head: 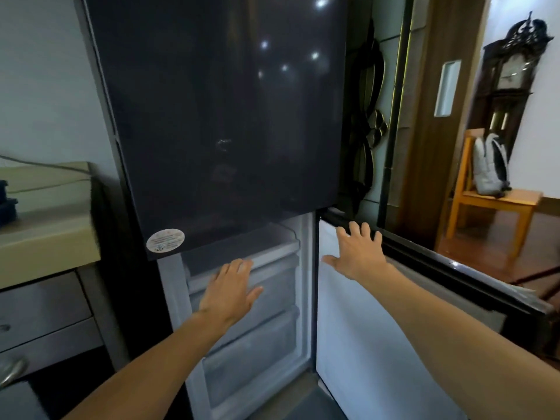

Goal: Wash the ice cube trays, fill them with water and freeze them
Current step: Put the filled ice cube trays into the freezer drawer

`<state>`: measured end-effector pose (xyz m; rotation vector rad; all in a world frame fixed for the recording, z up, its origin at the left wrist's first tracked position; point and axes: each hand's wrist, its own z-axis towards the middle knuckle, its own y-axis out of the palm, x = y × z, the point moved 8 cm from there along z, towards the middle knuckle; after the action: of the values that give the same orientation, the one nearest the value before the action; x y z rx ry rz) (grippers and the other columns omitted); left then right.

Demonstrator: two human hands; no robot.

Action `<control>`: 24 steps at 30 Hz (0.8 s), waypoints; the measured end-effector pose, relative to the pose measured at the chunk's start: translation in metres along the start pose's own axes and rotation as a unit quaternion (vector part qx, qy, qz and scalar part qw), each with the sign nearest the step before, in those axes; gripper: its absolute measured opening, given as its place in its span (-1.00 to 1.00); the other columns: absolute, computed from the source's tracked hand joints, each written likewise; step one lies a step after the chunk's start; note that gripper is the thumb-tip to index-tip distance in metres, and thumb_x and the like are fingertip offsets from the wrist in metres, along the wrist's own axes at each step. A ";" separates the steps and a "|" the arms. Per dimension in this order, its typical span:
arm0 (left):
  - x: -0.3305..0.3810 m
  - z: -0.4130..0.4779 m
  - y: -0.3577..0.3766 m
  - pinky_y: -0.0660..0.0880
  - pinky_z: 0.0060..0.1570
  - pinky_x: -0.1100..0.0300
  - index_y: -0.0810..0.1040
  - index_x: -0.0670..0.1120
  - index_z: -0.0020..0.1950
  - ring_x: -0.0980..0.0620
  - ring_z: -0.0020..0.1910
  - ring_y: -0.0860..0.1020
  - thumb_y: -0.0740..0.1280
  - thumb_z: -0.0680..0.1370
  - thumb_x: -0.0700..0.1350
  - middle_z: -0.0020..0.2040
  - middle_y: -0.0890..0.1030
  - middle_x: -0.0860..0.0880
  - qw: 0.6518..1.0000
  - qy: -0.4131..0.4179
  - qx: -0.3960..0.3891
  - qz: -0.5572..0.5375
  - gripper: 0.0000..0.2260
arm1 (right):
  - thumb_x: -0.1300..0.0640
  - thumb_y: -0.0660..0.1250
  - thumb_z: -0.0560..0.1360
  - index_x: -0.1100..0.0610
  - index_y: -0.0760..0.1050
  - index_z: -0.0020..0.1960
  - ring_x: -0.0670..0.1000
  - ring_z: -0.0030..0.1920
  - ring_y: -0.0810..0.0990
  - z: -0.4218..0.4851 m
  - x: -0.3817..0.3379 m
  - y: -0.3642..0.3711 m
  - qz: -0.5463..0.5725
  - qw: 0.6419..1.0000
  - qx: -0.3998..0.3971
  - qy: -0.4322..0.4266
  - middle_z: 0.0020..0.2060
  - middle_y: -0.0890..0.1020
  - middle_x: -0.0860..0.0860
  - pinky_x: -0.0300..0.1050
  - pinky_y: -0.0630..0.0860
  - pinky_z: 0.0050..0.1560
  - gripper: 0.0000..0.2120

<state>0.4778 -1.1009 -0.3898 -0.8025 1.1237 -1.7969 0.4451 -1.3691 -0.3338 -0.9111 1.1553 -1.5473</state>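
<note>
The two forearms enter from the near edge. The left hand (230, 286) lies flat, fingers straight, against the front of the upper freezer drawer (266, 253). The right hand (357, 253) is spread flat on the white inner face of the open freezer door (378, 344), with its fingertips at the door's top edge. Neither hand grasps anything. The ice cube trays are not in view, and it cannot be told whether they sit inside one of the frosted drawers. If filled trays are in that drawer, a sharp push would probably slop water over the cells and onto the drawer floor, where it would freeze. A drawer standing proud of the cabinet would block the door and break the seal. Fingers at the door's top edge could be caught under the dark upper door (212, 116) on closing. At far right, a chair (497, 204) stands well apart from the door.
</note>
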 end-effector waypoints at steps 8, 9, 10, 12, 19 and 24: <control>-0.016 0.078 0.068 0.26 0.47 -0.03 0.20 0.00 0.58 -0.11 0.48 0.31 0.25 0.59 0.29 0.54 0.30 -0.08 0.995 -0.042 -0.079 0.037 -0.34 | -0.43 0.18 0.54 0.05 0.04 0.63 0.36 0.58 0.09 0.081 0.049 0.043 -0.092 0.994 0.043 0.046 0.62 0.11 0.22 0.37 0.07 0.53 -0.13; -0.019 0.087 0.074 0.25 0.47 -0.06 0.20 0.00 0.58 -0.12 0.48 0.31 0.26 0.58 0.29 0.55 0.30 -0.09 0.994 -0.053 -0.085 0.044 -0.33 | -0.44 0.18 0.52 0.06 0.04 0.64 0.36 0.56 0.13 0.085 0.054 0.047 -0.110 0.991 0.054 0.049 0.61 0.15 0.22 0.36 0.09 0.52 -0.12; -0.023 0.096 0.081 0.25 0.47 -0.08 0.20 0.00 0.58 -0.13 0.48 0.31 0.28 0.57 0.30 0.54 0.31 -0.10 0.992 -0.064 -0.092 0.052 -0.32 | -0.44 0.19 0.51 0.06 0.05 0.63 0.36 0.55 0.16 0.088 0.059 0.050 -0.126 0.989 0.066 0.049 0.59 0.18 0.23 0.36 0.10 0.51 -0.11; -0.033 0.107 0.095 0.27 0.45 -0.11 0.18 -0.03 0.59 -0.15 0.48 0.33 0.29 0.56 0.30 0.53 0.33 -0.11 0.986 -0.089 -0.120 0.068 -0.28 | -0.44 0.22 0.50 0.06 0.10 0.62 0.35 0.54 0.20 0.090 0.067 0.054 -0.138 0.986 0.089 0.043 0.56 0.25 0.23 0.35 0.12 0.50 -0.11; -0.036 0.108 0.099 0.49 0.22 -0.03 0.40 -0.08 0.42 -0.15 0.28 0.50 0.27 0.64 0.03 0.32 0.51 -0.13 0.982 -0.118 -0.131 0.063 -0.61 | -0.47 0.24 0.45 0.06 0.19 0.58 0.34 0.52 0.24 0.098 0.076 0.059 -0.128 0.984 0.119 0.040 0.52 0.32 0.22 0.37 0.07 0.51 -0.10; 0.006 0.076 0.091 0.48 0.18 0.04 0.42 -0.03 0.40 -0.11 0.22 0.52 0.31 0.64 0.00 0.28 0.51 -0.08 0.987 -0.042 -0.151 -0.031 -0.65 | -0.53 0.21 0.41 0.05 0.18 0.59 0.34 0.54 0.22 0.099 0.076 0.062 -0.141 0.981 0.127 0.040 0.54 0.31 0.22 0.37 0.03 0.52 -0.05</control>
<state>0.5682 -1.1560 -0.4433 -1.0912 1.3480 -1.6463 0.5339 -1.4712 -0.3659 -0.8723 0.8844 -1.9269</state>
